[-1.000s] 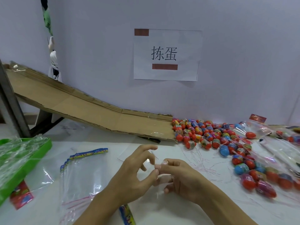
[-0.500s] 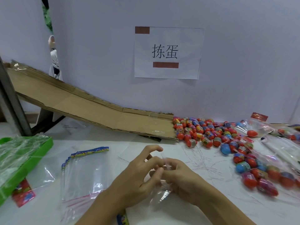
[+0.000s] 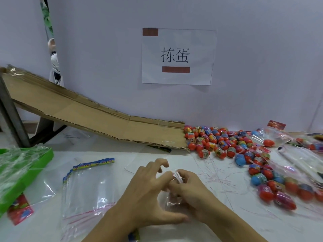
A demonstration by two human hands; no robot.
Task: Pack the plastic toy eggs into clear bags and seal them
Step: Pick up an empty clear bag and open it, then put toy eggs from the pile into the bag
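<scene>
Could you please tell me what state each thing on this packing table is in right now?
Left hand: fingers curled, pinching the clear bag.
Right hand: pinching the same bag.
Clear bag: crumpled between both hands, no egg visible in it.
Stack of empty bags: lying flat.
Loose toy eggs: heaped at the foot of the ramp.
Cardboard ramp: sloping down to the right, bare.
Filled bags: lying flat, eggs inside.

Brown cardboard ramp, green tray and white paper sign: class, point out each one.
Brown cardboard ramp (image 3: 97,117), head view, on its sloping middle panel.
Green tray (image 3: 37,162), head view, on its front wall.
White paper sign (image 3: 197,48), head view, on blank paper right of the characters.
</scene>
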